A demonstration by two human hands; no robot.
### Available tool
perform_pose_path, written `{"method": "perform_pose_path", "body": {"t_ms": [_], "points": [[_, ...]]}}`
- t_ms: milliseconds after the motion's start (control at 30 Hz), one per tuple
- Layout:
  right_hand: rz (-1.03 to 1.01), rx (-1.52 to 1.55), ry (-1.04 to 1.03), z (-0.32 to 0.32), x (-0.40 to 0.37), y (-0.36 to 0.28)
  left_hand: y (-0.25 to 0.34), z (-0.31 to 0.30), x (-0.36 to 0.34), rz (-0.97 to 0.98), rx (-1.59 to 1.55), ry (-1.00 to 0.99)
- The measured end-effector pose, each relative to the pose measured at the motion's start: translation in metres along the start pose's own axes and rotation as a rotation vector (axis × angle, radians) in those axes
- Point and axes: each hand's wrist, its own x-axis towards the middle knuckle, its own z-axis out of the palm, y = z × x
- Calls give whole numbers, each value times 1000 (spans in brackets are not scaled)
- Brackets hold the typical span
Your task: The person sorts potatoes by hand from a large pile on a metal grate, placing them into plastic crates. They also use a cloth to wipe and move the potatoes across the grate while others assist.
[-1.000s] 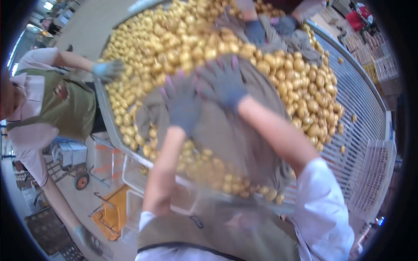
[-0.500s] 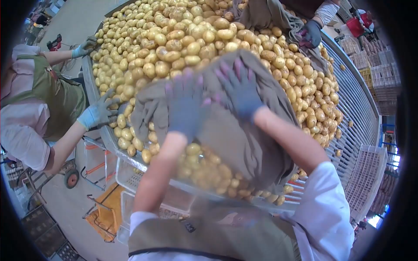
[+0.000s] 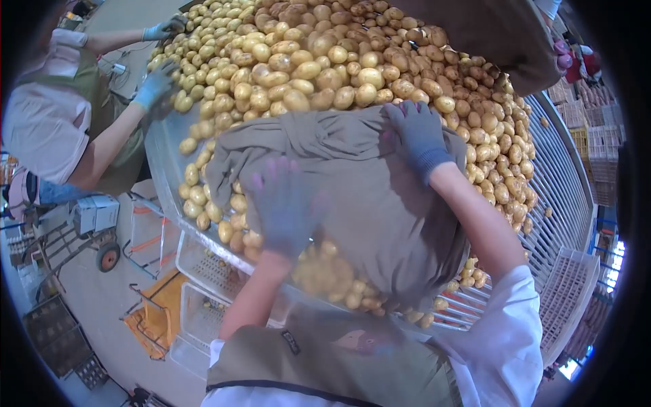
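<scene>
A grey-brown cloth [image 3: 366, 197] lies spread over part of a heap of potatoes [image 3: 298, 74], its far edge gathered into folds. My left hand [image 3: 285, 203], in a grey glove with purple fingertips, rests over the cloth's left part, fingers spread and smeared by motion. At the far right edge of the cloth my right hand [image 3: 417, 132], gloved alike, has its fingers bent around the folded fabric. Potatoes show in front of the cloth below my left hand.
A co-worker's two blue-gloved hands [image 3: 156, 85] are at the heap's left side. Another dark cloth [image 3: 495, 41] hangs over the potatoes at the far right. Metal rollers [image 3: 559, 163] run along the right. White crates [image 3: 569, 285] stand beside them, and a hand cart [image 3: 108, 258] at left.
My right hand has moved right and from lying flat to gripping the cloth's edge. My left hand has shifted slightly nearer me. The co-worker's lower hand has moved away; the far cloth has spread out.
</scene>
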Motion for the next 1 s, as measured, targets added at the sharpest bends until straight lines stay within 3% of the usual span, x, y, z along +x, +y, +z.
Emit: {"method": "perform_pose_path", "body": {"t_ms": [67, 133, 167, 200, 233, 267, 300, 333, 367, 400, 433, 467, 500, 533, 600, 667, 700, 733, 767, 800, 833, 867, 900, 933, 967, 1000], "points": [[12, 3, -147, -6, 18, 1, 1, -5, 19, -28, 51, -36], [-146, 305, 214, -17, 20, 22, 3, -13, 28, 61, 17, -73], [-137, 585, 172, -44, 10, 19, 1, -19, 33, 48, 19, -82], [-122, 864, 135, -78, 2, 17, -4, -27, 40, -58, -168, -185], [-241, 760, 292, -100, -2, 17, -8, -37, 46, -156, -357, -281], [-356, 646, 445, -117, -5, 18, -13, -50, 46, -91, -350, -117], [-369, 694, 400, -129, -1, 39, -19, -65, 47, -26, -343, 50], [-383, 742, 355, -144, 0, 59, -22, -85, 53, -124, -692, 57], [-576, 521, 632, -203, -25, -12, -25, -111, 58, -225, -1040, 58], [-623, 655, 559, -214, -17, 4, -36, -146, 62, -287, -983, 41], [-561, 848, 560, -226, -26, -5, -37, -181, 68, -276, -889, 160], [-494, 1040, 558, -234, -37, -14, -47, -194, 71, -97, -747, 394], [-496, 1042, 562, -235, -50, -18, -44, -215, 71, -216, -1113, 431], [-611, 1029, 603, -237, -63, -22, -39, -234, 68, -212, -1112, 434], [-731, 1001, 646, -236, -92, -8, -26, -265, 49, 75, -14, 470], [-480, 638, 784, -210, -128, 43, -15, -263, 12, -67, -997, 433], [-403, 1407, 730, -181, -150, 22, -17, -267, -25, -83, -497, 249], [-113, 1123, 344, -184, -177, 31, -20, -267, -64, -96, 1, 62], [-52, 1038, 380, -149, -192, 32, -11, -247, -81, -192, -938, -23], [-89, 965, 158, -141, -217, 28, 12, -238, -97, -427, -1312, -175], [-126, 883, -60, -137, -237, 10, 8, -210, -116, -318, -957, -307], [93, 925, -80, -113, -251, -5, 8, -170, -131, -171, -804, -287], [131, 633, -39, -69, -263, -2, 18, -129, -154, -159, -722, -168], [-81, 451, 74, -43, -263, -12, 32, -96, -156, -157, -730, -163], [-288, 265, 182, -20, -258, -29, 49, -68, -155, -4, -397, -218], [-371, 63, 218, 10, -251, -42, 57, -47, -152, 149, -59, -262]]}}
